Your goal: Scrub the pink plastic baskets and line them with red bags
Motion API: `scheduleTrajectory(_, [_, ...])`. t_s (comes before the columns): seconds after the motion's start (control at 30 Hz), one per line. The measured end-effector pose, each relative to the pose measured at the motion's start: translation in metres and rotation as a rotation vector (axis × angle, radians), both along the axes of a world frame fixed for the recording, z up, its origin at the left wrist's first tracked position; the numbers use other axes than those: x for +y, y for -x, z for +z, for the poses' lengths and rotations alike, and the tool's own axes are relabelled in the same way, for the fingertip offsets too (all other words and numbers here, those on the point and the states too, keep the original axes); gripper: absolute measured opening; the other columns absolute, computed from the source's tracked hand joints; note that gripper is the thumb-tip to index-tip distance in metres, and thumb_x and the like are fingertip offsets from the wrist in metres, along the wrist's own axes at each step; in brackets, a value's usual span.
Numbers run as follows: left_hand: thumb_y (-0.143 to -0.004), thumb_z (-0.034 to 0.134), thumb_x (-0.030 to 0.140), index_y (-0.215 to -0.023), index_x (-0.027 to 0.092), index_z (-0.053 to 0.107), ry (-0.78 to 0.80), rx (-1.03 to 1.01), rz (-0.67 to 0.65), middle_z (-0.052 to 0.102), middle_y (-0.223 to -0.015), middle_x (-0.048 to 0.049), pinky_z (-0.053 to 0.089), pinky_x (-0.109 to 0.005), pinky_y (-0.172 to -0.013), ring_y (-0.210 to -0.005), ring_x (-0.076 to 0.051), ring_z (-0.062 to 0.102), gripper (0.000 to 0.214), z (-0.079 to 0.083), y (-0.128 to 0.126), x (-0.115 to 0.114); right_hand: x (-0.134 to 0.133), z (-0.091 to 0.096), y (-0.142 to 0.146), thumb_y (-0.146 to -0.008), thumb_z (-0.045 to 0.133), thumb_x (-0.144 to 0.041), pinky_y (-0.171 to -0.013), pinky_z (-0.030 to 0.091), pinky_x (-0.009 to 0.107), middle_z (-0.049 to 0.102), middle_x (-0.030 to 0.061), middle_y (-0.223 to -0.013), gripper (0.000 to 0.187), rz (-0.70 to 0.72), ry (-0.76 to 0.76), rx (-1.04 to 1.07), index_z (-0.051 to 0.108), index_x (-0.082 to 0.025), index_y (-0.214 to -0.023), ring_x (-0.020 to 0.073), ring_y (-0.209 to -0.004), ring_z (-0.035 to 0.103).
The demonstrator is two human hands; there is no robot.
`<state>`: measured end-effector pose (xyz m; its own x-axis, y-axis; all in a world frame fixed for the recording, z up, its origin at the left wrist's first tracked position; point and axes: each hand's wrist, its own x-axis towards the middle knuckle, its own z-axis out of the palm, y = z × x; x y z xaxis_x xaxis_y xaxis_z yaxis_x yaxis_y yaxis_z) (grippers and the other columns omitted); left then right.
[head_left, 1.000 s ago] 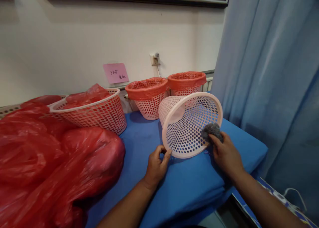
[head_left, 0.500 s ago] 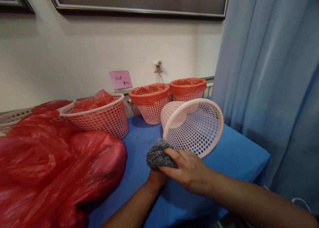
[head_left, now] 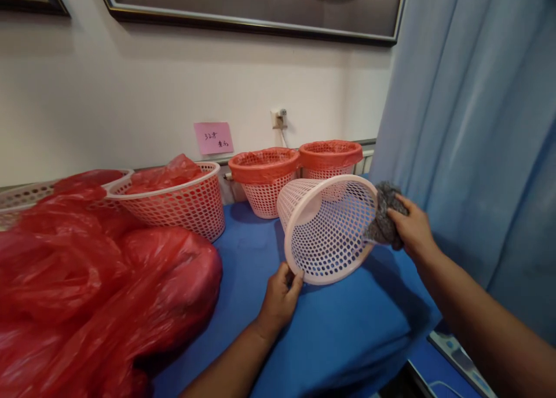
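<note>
A pale pink perforated plastic basket (head_left: 326,230) lies on its side on the blue table (head_left: 347,328), its open mouth turned toward me. My left hand (head_left: 280,298) pinches the lower left of its rim. My right hand (head_left: 412,229) grips a grey cloth (head_left: 383,217) and presses it against the right edge of the rim.
Two pink baskets lined with red bags (head_left: 264,178) (head_left: 330,157) stand by the wall behind. A larger basket (head_left: 182,200) with red plastic in it sits left of them. A big heap of red bags (head_left: 95,288) fills the left. A blue curtain (head_left: 469,126) hangs on the right.
My right hand has carried the grey cloth from the basket's lower left rim over to its right edge. The left hand, hidden half a second ago, shows again on the rim.
</note>
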<state>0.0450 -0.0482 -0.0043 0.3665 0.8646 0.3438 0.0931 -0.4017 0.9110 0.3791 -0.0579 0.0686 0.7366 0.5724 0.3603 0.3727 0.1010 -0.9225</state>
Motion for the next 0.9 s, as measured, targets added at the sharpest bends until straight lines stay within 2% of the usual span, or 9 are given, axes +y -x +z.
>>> scheduleTrajectory(0.13, [-0.092, 0.063, 0.041, -0.115, 0.015, 0.063, 0.078, -0.096, 0.008, 0.073, -0.107, -0.01, 0.059, -0.035, -0.081, -0.09, -0.022, 0.07, 0.034, 0.003, -0.008, -0.002, -0.03, -0.072, 0.024, -0.068, 0.068, -0.026, -0.067, 0.063, 0.036, 0.078, 0.0063, -0.091, 0.057, 0.234, 0.185, 0.621, 0.066, -0.018, -0.125, 0.0232, -0.071, 0.074])
scheduleTrajectory(0.2, [-0.091, 0.064, 0.042, -0.112, 0.015, 0.063, 0.112, -0.131, 0.032, 0.073, -0.102, -0.0084, 0.059, -0.033, -0.077, -0.085, -0.02, 0.07, 0.033, 0.006, -0.01, -0.003, -0.046, -0.089, 0.053, -0.069, 0.071, -0.027, -0.062, 0.062, 0.034, 0.079, 0.0055, -0.086, 0.057, 0.277, 0.194, 0.754, 0.064, -0.018, -0.125, 0.0228, -0.066, 0.074])
scheduleTrajectory(0.27, [-0.09, 0.067, 0.042, -0.109, 0.016, 0.064, 0.132, -0.151, 0.059, 0.073, -0.098, -0.0065, 0.059, -0.033, -0.076, -0.082, -0.019, 0.069, 0.033, 0.01, -0.012, -0.004, -0.058, -0.094, 0.081, -0.072, 0.073, -0.029, -0.065, 0.063, 0.036, 0.079, 0.0054, -0.087, 0.049, 0.324, 0.128, 0.833, 0.065, -0.02, -0.119, 0.0245, -0.071, 0.076])
scheduleTrajectory(0.4, [-0.087, 0.071, 0.044, -0.103, 0.016, 0.065, 0.16, -0.187, 0.107, 0.073, -0.091, -0.0043, 0.058, -0.032, -0.076, -0.079, -0.018, 0.068, 0.033, 0.017, -0.012, -0.007, -0.073, -0.088, 0.118, -0.088, 0.061, -0.039, -0.065, 0.065, 0.042, 0.079, 0.005, -0.083, 0.023, 0.568, 0.013, 0.722, 0.073, -0.025, -0.103, 0.0294, -0.075, 0.077])
scheduleTrajectory(0.57, [-0.084, 0.074, 0.045, -0.101, 0.016, 0.066, 0.193, -0.193, 0.131, 0.075, -0.091, -0.0049, 0.057, -0.033, -0.079, -0.079, -0.019, 0.069, 0.035, 0.018, -0.017, -0.01, -0.081, -0.076, 0.147, -0.103, 0.036, -0.034, -0.062, 0.065, 0.043, 0.071, -0.0007, -0.058, 0.044, 0.929, -0.073, 0.271, 0.079, -0.031, -0.094, 0.0264, -0.065, 0.076])
scheduleTrajectory(0.63, [-0.085, 0.073, 0.044, -0.103, 0.016, 0.067, 0.177, -0.164, 0.123, 0.076, -0.099, -0.0069, 0.056, -0.034, -0.084, -0.087, -0.02, 0.07, 0.033, 0.014, -0.018, -0.01, -0.084, -0.068, 0.156, -0.104, 0.032, -0.033, -0.061, 0.064, 0.04, 0.07, 0.0001, -0.058, 0.049, 1.046, -0.039, 0.272, 0.08, -0.033, -0.092, 0.0249, -0.065, 0.076])
scheduleTrajectory(0.7, [-0.087, 0.07, 0.042, -0.106, 0.017, 0.067, 0.134, -0.114, 0.097, 0.076, -0.106, -0.0081, 0.054, -0.036, -0.091, -0.096, -0.022, 0.069, 0.031, 0.009, -0.016, -0.009, -0.089, -0.058, 0.162, -0.102, 0.039, -0.035, -0.063, 0.064, 0.039, 0.074, 0.0015, -0.066, 0.041, 1.144, 0.074, 0.414, 0.08, -0.034, -0.096, 0.025, -0.069, 0.077])
scheduleTrajectory(0.8, [-0.092, 0.064, 0.041, -0.107, 0.017, 0.067, 0.09, -0.051, 0.043, 0.074, -0.105, -0.0068, 0.052, -0.035, -0.092, -0.098, -0.022, 0.067, 0.029, 0.006, -0.01, -0.006, -0.097, -0.043, 0.159, -0.091, 0.059, -0.037, -0.068, 0.063, 0.04, 0.079, 0.0039, -0.087, 0.026, 1.165, 0.195, 0.671, 0.077, -0.033, -0.109, 0.0267, -0.073, 0.077])
scheduleTrajectory(0.9, [-0.095, 0.059, 0.046, -0.094, 0.017, 0.065, 0.078, -0.023, 0.037, 0.069, -0.089, -0.0027, 0.051, -0.029, -0.08, -0.085, -0.018, 0.062, 0.029, 0.01, -0.004, -0.005, -0.094, -0.023, 0.134, -0.079, 0.073, -0.041, -0.07, 0.063, 0.042, 0.079, 0.0051, -0.09, 0.043, 0.934, 0.181, 0.728, 0.071, -0.027, -0.12, 0.0262, -0.07, 0.075])
